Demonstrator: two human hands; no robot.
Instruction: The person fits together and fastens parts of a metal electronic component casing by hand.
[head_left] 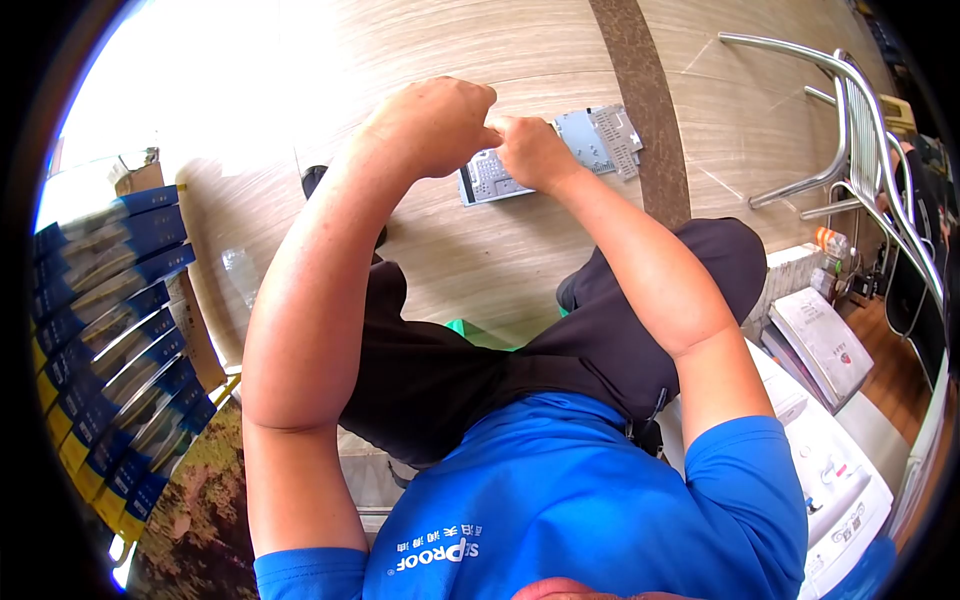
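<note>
A flat grey metal panel (586, 140) with perforated areas and raised details lies ahead of me, seemingly at floor level. My left hand (436, 122) is curled closed at the panel's left end, knuckles up. Against its fingertips, my right hand (534, 153) is closed in a pinch in front of the panel, covering part of it. Whatever either hand holds is hidden by the fingers. I cannot tell whether the right hand touches the panel.
Blue-and-yellow boxes (125, 350) are stacked on the left. A metal-framed chair (850, 130) stands at the upper right. On the right are a thick booklet (822, 340), a bottle (830, 242) and a white printed box (835, 480). A dark strip (640, 90) crosses the tiled floor.
</note>
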